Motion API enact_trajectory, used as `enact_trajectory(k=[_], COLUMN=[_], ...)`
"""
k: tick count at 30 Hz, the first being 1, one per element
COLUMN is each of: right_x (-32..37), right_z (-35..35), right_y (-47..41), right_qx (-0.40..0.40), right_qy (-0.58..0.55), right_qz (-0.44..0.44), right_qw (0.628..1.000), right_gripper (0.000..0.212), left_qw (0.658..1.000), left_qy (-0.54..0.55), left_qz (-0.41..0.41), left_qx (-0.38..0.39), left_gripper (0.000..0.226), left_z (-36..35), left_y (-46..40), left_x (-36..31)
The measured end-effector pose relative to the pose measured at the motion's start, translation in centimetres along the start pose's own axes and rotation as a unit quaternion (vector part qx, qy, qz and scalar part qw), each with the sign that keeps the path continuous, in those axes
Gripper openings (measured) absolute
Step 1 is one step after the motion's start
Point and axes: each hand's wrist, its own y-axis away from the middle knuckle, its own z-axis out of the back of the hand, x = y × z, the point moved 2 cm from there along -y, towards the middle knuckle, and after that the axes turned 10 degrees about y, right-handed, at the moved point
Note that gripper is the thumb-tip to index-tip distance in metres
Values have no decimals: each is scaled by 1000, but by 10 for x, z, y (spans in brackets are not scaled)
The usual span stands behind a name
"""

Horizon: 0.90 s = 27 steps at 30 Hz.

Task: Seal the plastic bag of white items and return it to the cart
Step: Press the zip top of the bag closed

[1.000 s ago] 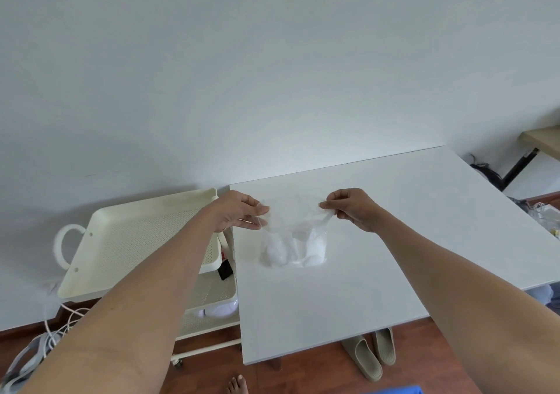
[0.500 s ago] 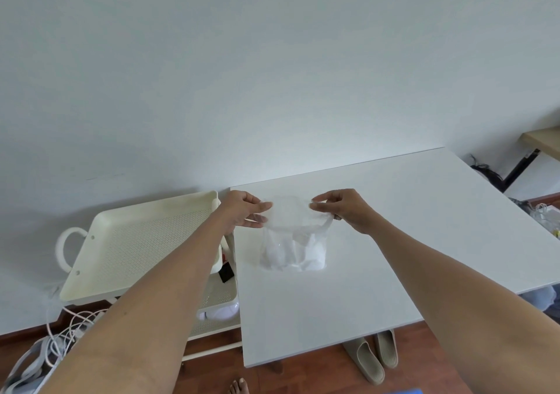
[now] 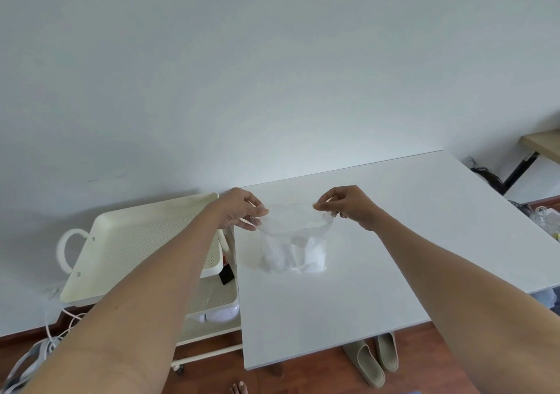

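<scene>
A clear plastic bag (image 3: 295,242) with white items in its bottom stands on the white table (image 3: 394,242), near the table's left edge. My left hand (image 3: 239,208) pinches the bag's top left corner. The top right corner is pinched by my right hand (image 3: 345,204). The bag's mouth is stretched between the two hands and sags in the middle. The cream cart (image 3: 142,242) stands just left of the table, its perforated top tray partly hidden by my left forearm.
The cart's lower shelf (image 3: 212,302) holds a white object and a small black item. White cables (image 3: 45,339) lie on the wooden floor at the left. A pair of slippers (image 3: 375,360) sits under the table's front edge. Clutter lies at the far right.
Both hands have risen slightly and drawn the bag's top edge wider apart. The bag has stayed in the same spot on the table.
</scene>
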Motion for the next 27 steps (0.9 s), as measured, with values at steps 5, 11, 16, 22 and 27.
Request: enact_trajectory(k=[5, 11, 16, 22, 27], right_x=[12, 17, 9, -13, -21], right_z=[-3, -13, -15, -15, -12], right_y=[-4, -1, -2, -2, -1], right_qx=[-89, -142, -114, -44, -1], right_qy=[31, 91, 82, 36, -79], right_qz=[63, 127, 81, 13, -21], right_qw=[994, 977, 987, 998, 997], right_gripper=[24, 20, 30, 36, 35], left_qw=[996, 995, 993, 989, 984], left_qy=[-56, -62, -19, 99, 162], left_qz=[-60, -56, -62, -37, -15], left_qx=[-46, -60, -100, -103, -72], left_gripper=[21, 19, 27, 33, 35], left_z=[-7, -18, -18, -14, -12], left_y=[4, 7, 4, 4, 4], left_x=[-18, -14, -5, 8, 13])
